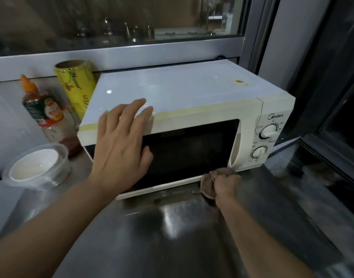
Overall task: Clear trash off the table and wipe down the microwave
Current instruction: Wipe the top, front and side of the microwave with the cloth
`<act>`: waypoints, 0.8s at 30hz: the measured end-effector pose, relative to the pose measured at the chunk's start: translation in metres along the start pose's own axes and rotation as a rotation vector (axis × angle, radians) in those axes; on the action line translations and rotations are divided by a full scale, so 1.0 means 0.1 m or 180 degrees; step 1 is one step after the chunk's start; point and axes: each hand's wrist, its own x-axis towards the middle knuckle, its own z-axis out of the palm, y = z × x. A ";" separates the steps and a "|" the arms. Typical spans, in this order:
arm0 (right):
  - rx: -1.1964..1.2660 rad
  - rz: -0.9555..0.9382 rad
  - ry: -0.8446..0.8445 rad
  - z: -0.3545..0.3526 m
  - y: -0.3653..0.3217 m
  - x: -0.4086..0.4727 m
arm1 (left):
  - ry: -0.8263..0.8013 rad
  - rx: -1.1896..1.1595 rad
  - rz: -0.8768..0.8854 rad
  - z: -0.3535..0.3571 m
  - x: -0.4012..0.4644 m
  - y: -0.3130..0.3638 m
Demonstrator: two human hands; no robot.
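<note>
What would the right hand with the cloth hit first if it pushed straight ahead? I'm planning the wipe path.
Probably the cream microwave: the right hand, gripping the brown cloth, sits at its door's lower right corner; depth is unclear.

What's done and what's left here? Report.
Done: no trash shows on the counter in front. In hand: left hand braces the microwave; right hand rubs a cloth along the door's bottom edge. Left: a stain under that edge, marks on top.

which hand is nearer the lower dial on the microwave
Right. The right hand, gripping a cloth, is just below-left of the lower dial; the left hand rests at the door's far left.
</note>
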 end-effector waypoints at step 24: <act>0.1302 0.0162 0.0456 1.55 0.59 -1.75 | -0.0157 -0.0346 0.0344 -0.02 -0.33 -0.99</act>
